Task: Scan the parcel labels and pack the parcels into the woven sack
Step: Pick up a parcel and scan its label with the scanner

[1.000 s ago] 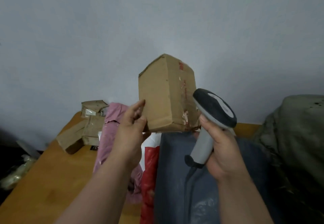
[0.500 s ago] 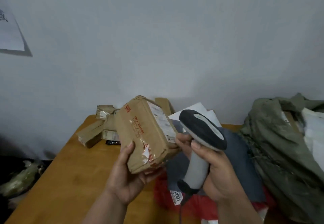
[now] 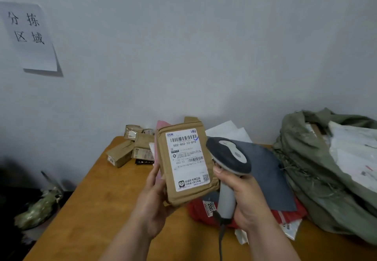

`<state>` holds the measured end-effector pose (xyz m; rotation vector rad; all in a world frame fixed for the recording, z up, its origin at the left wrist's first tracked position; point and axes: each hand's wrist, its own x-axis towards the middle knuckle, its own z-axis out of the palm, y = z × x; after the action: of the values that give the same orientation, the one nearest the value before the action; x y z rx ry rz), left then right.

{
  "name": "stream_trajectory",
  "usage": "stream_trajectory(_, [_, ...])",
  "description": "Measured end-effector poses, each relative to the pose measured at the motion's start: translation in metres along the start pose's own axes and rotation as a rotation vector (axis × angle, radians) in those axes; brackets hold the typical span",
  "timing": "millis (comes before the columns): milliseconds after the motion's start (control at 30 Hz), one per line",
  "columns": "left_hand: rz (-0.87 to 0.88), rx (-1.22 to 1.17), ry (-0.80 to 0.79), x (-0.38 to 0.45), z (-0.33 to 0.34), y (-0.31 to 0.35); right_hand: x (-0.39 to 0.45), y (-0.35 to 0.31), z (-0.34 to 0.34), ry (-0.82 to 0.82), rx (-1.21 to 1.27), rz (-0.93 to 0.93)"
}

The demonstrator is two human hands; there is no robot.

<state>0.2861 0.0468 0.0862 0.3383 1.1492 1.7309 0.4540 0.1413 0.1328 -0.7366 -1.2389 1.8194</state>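
left hand (image 3: 152, 196) grips brown parcel (image 3: 184, 163) label-up over the bench (image 3: 91, 205); right hand (image 3: 242, 197), fingers wrapped round scanner (image 3: 229, 158) just beside it. scan looks pending. sack (image 3: 306, 171) at right holds some already, more parcels (image 3: 130, 148) wait at back.

Two bare forearms rise from the near edge, no sleeves in view, no watch or rings seen. The left hand (image 3: 152, 197) and right hand (image 3: 247, 198) are ungloved; a short, plain thumbnail shows on the right
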Motion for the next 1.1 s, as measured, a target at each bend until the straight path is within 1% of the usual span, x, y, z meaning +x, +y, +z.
stream_trajectory(100, [0.032,0.144,-0.122,-0.011,0.015,0.003,-0.007,-0.004,-0.004,-0.007,-0.023,0.009])
stream_trajectory(167, [0.087,0.21,-0.169,-0.013,0.022,0.002,-0.008,-0.011,-0.01,-0.018,-0.039,-0.003])
stream_trajectory(267, [0.149,0.168,-0.205,-0.011,0.035,-0.009,-0.011,-0.025,-0.024,-0.028,-0.049,-0.018])
stream_trajectory(333, [0.206,0.135,-0.194,-0.009,0.048,-0.018,-0.017,-0.034,-0.035,-0.018,-0.097,-0.045])
stream_trajectory(433, [0.247,0.119,-0.133,-0.005,0.064,-0.035,-0.023,-0.046,-0.055,-0.037,-0.177,-0.065])
stream_trajectory(533, [0.235,0.116,-0.118,-0.001,0.076,-0.052,-0.028,-0.053,-0.068,-0.113,-0.139,-0.054])
stream_trajectory(600, [0.233,0.1,-0.098,0.0,0.082,-0.06,-0.032,-0.055,-0.074,-0.132,-0.14,-0.052])
stream_trajectory(800, [0.226,0.101,-0.107,0.002,0.098,-0.072,-0.037,-0.063,-0.091,-0.138,-0.128,-0.044])
stream_trajectory(933, [0.254,0.128,-0.114,0.001,0.105,-0.076,-0.039,-0.069,-0.099,-0.151,-0.126,-0.057])
stream_trajectory(1100, [0.25,0.129,-0.086,-0.003,0.112,-0.082,-0.041,-0.074,-0.108,-0.133,-0.157,-0.062])
